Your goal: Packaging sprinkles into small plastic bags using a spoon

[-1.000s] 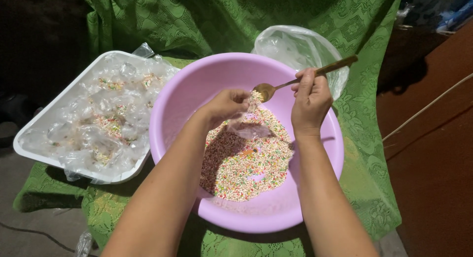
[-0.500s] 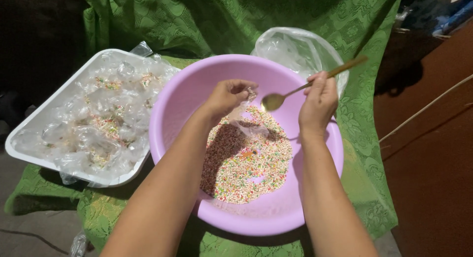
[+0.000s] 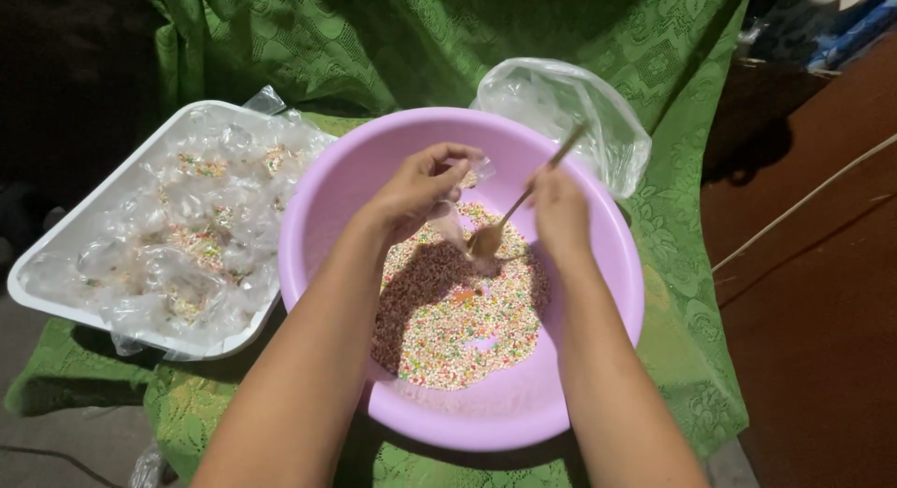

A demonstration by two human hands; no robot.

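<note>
The left hand (image 3: 420,191) pinches a small clear plastic bag (image 3: 455,222) above the sprinkles (image 3: 458,310). The right hand (image 3: 559,212) is closed around a wooden spoon (image 3: 509,217), whose bowl dips into the sprinkles in the purple basin (image 3: 607,264). A white tray of filled bags (image 3: 168,226) sits at the green cloth's (image 3: 673,338) left edge, and a clear bag (image 3: 570,114) lies behind the basin.

We see a bench draped in green lace cloth (image 3: 691,292), bearing a purple basin (image 3: 598,264), white tray (image 3: 56,254) and clear bag (image 3: 570,105).
</note>
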